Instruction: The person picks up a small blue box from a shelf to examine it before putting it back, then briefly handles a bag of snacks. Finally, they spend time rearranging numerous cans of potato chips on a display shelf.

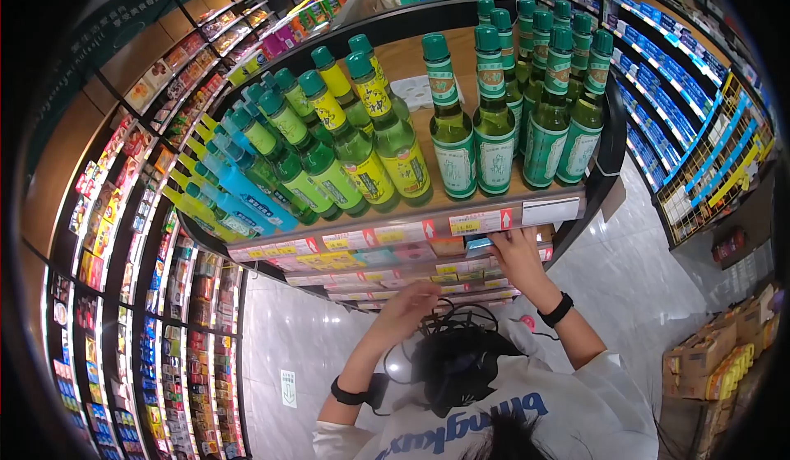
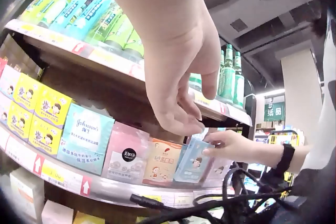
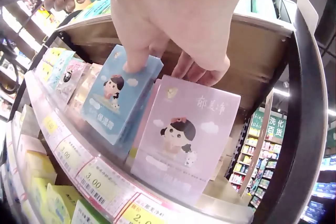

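In the right wrist view the right hand (image 3: 178, 19) pinches the top of a blue box (image 3: 118, 95) with a cartoon girl, thumb on its front and the other fingers behind. The box leans forward on the shelf, beside a pink box (image 3: 186, 134) of similar design. The left wrist view shows the left hand (image 2: 181, 50) with fingers relaxed and slightly bent, holding nothing, above and in front of the row. Its fingertips look near the blue box (image 2: 193, 161); whether they touch is unclear. In the head view the left hand (image 1: 409, 308) is in front of the lower shelves.
An orange box (image 2: 161, 160), a pink box (image 2: 127, 153) and a Johnson's box (image 2: 86, 139) stand left of the blue one. Green bottles (image 1: 453, 160) fill the top shelf above. A price rail (image 3: 94, 176) runs along the shelf edge, with a black post (image 3: 310, 77) at the right end.
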`<state>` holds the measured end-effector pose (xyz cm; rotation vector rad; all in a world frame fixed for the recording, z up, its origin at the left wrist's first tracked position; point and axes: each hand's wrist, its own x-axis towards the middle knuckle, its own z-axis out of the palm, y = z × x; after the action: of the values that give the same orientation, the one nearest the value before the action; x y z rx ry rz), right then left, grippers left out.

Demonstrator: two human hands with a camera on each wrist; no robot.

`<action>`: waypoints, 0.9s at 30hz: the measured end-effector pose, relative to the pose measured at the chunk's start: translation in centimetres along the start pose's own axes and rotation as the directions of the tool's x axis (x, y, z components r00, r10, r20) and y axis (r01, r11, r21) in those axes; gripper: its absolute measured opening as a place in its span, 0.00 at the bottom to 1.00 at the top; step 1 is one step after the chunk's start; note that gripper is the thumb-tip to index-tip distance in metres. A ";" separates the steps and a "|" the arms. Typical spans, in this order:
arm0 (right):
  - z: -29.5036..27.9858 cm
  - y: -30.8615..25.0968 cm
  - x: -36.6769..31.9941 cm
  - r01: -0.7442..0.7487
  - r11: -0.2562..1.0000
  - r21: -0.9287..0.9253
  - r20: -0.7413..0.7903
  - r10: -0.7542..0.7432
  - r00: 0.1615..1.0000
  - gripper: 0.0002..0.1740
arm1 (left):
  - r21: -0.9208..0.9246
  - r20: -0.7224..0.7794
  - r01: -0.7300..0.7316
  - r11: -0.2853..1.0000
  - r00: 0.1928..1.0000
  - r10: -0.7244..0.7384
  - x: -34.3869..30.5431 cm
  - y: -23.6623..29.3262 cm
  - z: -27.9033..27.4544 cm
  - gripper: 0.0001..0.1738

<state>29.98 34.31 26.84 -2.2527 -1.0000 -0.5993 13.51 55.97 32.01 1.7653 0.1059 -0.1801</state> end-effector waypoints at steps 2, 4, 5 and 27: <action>0.4 0.3 -0.1 -0.010 1.000 0.008 0.005 0.010 1.000 0.18 | 0.170 -0.074 -0.001 0.985 0.997 0.014 1.1 0.5 -0.3 0.16; 1.0 0.7 -0.5 -0.040 0.999 0.030 0.042 0.039 0.998 0.21 | 0.346 -0.125 -0.062 0.936 0.986 0.111 2.3 0.7 -0.5 0.17; 1.1 0.9 -0.6 -0.037 0.999 0.026 0.049 0.036 0.998 0.21 | 0.439 -0.130 -0.126 0.890 0.971 0.201 3.1 0.5 -0.7 0.17; 2.6 2.1 0.8 -0.085 0.995 0.048 0.152 0.077 0.985 0.09 | 0.940 0.076 -0.167 0.298 0.953 0.293 11.9 -2.2 -1.8 0.18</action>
<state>32.47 35.34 24.71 -2.3048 -0.9793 -0.3677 24.98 57.80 28.06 2.9843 -0.2512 0.1288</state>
